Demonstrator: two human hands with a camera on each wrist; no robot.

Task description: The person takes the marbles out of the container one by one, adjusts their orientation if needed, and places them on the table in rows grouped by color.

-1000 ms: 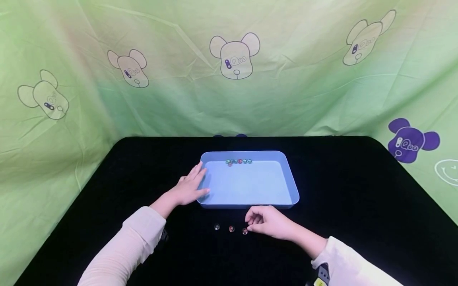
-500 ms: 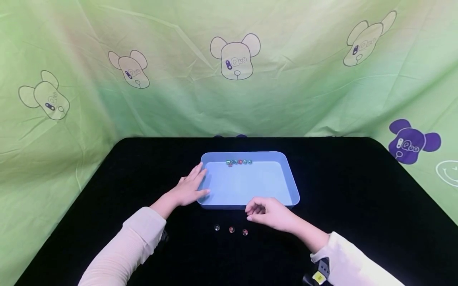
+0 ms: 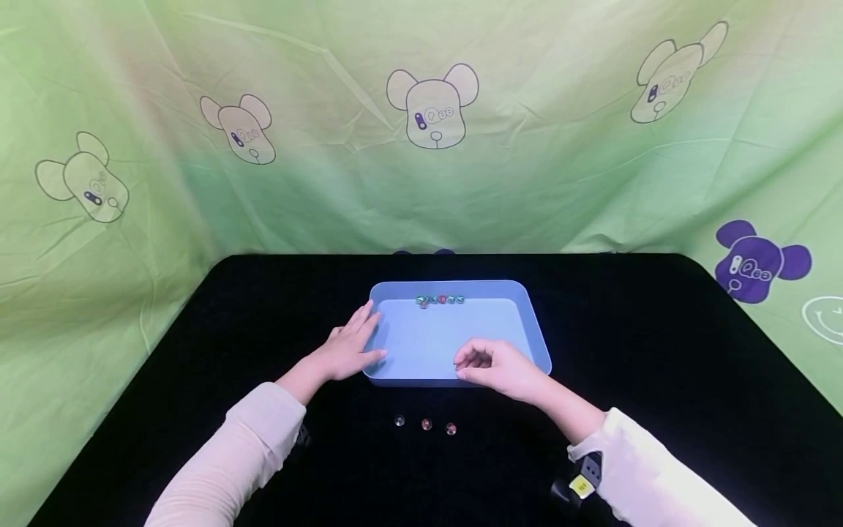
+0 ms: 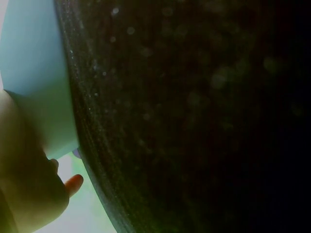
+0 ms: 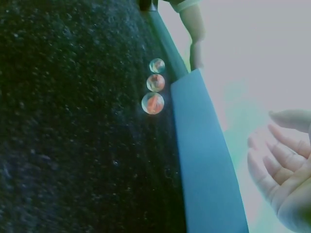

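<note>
The blue tray (image 3: 454, 380) lies on the black cloth. My left hand (image 3: 345, 350) rests on its left rim with fingers spread. Over the near rim is my right hand (image 3: 500, 369), its fingers loosely curled; I see nothing between thumb and fingers (image 5: 279, 162) in the right wrist view. On the cloth in front of the tray lie three glass marbles in a row: a clear one (image 3: 399, 420) at left, a reddish one (image 3: 426, 424) in the middle and another reddish one (image 3: 451, 429) at right. Several green and red marbles (image 3: 443, 299) line the tray's far side.
Black cloth (image 3: 645, 351) covers the table all round the tray. A green curtain (image 3: 316, 183) with printed bear heads hangs behind and at both sides.
My right hand has moved away from the rightmost marble, forward over the tray's near rim. The three marbles on the cloth stay put, and the left hand has not moved.
</note>
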